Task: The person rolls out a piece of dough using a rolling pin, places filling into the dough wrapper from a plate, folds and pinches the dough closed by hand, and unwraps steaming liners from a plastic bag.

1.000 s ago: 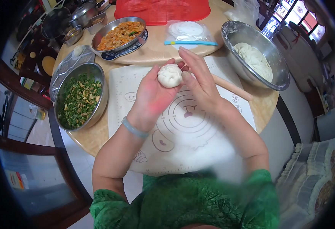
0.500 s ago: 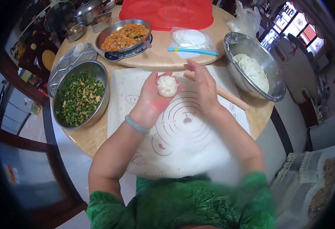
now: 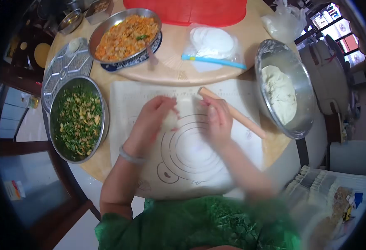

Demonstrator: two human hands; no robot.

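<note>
My left hand point(image 3: 153, 121), with a pale bracelet at the wrist, curves around a white pleated bun point(image 3: 170, 121) over the white printed mat point(image 3: 191, 185); motion blurs both. To its right, my right hand point(image 3: 217, 121) has its fingers drawn together, and whatever they may hold is too blurred to make out. Just behind the right fingers, a wooden rolling pin point(image 3: 243, 119) lies slanted on the mat.
A bowl of chopped greens point(image 3: 78, 121) stands at left, a pan of orange filling point(image 3: 126, 35) behind. Bagged white discs point(image 3: 213, 41) lie on the raised board near a red cover point(image 3: 187, 10). The dough bowl point(image 3: 281, 93) is at right.
The view has tilted and shifted. My left hand has turned from palm up to curled sideways around the bun. My right hand's fingers have come together, lower than before.
</note>
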